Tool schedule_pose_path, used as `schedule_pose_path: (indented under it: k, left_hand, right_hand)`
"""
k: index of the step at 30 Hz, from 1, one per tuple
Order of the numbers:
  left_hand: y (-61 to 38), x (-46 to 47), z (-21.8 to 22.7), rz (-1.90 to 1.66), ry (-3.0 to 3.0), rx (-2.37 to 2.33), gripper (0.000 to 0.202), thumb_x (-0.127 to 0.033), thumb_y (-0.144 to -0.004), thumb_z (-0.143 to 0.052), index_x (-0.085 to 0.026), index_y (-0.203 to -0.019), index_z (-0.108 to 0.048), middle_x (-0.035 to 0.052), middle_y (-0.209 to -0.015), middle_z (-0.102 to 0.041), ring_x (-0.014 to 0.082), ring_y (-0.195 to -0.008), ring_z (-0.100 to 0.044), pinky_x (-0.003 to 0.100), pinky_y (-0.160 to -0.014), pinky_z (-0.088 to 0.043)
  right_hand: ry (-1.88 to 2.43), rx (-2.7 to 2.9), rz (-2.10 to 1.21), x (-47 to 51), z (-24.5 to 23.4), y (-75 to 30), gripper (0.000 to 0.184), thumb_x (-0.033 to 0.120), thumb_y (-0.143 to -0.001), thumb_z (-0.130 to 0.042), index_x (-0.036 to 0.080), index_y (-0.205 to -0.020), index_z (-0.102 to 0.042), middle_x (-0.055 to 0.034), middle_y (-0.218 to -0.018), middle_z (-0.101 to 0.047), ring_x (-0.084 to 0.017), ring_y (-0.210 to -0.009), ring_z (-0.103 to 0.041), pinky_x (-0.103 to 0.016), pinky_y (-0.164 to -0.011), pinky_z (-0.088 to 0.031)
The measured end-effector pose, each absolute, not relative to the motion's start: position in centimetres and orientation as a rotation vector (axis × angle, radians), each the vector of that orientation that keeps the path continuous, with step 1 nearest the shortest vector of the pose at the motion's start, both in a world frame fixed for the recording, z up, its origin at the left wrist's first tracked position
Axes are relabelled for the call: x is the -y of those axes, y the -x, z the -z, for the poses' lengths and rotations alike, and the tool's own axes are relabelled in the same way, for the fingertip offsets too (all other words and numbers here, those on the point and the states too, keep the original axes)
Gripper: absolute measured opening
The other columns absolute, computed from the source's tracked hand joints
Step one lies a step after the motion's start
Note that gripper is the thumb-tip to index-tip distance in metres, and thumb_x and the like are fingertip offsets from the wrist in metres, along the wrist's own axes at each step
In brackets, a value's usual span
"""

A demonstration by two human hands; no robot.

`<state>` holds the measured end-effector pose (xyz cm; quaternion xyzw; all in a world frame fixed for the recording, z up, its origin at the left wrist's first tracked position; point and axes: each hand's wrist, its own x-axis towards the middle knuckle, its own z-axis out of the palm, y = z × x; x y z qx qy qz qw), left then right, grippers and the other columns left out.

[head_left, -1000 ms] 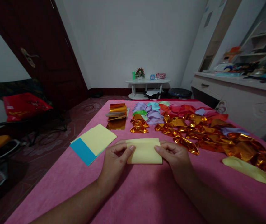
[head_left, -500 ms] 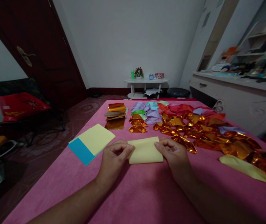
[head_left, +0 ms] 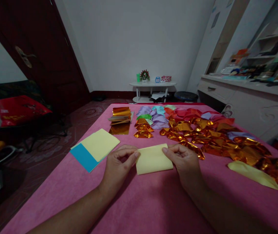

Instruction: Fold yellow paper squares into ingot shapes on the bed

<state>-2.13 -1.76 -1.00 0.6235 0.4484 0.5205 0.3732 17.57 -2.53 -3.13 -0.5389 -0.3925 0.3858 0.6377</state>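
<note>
The left hand and the right hand each pinch an end of a folded yellow paper, thumbs on its near face and fingers curled mostly out of sight behind. The paper is stretched between them above the near middle of the table, its right end slightly higher.

A pale wall fills the far side of the room. Before it spreads the table's pink cloth, the broad surface under both arms. A dark red door takes up the left, and a white dresser, its top crowded with small articles, lines the right. Patterned tiles cover the floor. A dark chair on the left bears a red bag. A low white side table is set against the wall.

On the cloth, shiny gold folded pieces sprawl across the right half, with red folded pieces behind them. Yellow sheets lie left of the hands, partly over a blue sheet. Beyond these sits a stack of gold sheets. One yellow folded piece lies at the right. Smallest are a flower ornament and a green cup on the side table.
</note>
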Motion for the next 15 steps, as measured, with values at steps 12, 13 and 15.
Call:
schedule_pose_path:
  k: [12, 13, 15]
  left_hand:
    - [2.19, 1.65, 0.99, -1.285, -1.583, -1.085, 0.015, -0.022, -0.074, -0.068, -0.017, -0.060, -0.070, 0.0039, -0.078, -0.068, 0.0143, -0.076, -0.061, 0.024, -0.070, -0.048]
    - [2.17, 1.66, 1.03, -1.282, -1.580, -1.081, 0.015, -0.022, -0.074, -0.069, -0.017, -0.060, -0.070, 0.0040, -0.078, -0.068, 0.0142, -0.075, -0.061, 0.024, -0.070, -0.049]
    - [2.15, 1.67, 1.15, -1.270, -1.555, -1.087, 0.013, -0.023, -0.073, -0.069, -0.016, -0.062, -0.070, 0.0042, -0.077, -0.068, 0.0139, -0.074, -0.061, 0.024, -0.068, -0.049]
  right_hand:
    - [1.180, 0.880, -0.833, 2.71, 2.74, -17.50, 0.029, 0.039, -0.057, -0.080, 0.017, -0.060, -0.062, -0.0031, -0.064, -0.066, -0.013, -0.052, -0.056, -0.023, -0.047, -0.045]
    - [1.165, 0.874, -0.829, 2.68, 2.76, -17.51, 0.029, 0.038, -0.056, -0.081, 0.016, -0.060, -0.062, -0.0037, -0.070, -0.067, -0.013, -0.054, -0.057, -0.023, -0.048, -0.046]
    - [1.142, 0.875, -0.808, 2.64, 2.74, -17.53, 0.027, 0.036, -0.056, -0.081, 0.016, -0.059, -0.062, -0.0043, -0.077, -0.067, -0.013, -0.058, -0.059, -0.023, -0.050, -0.047]
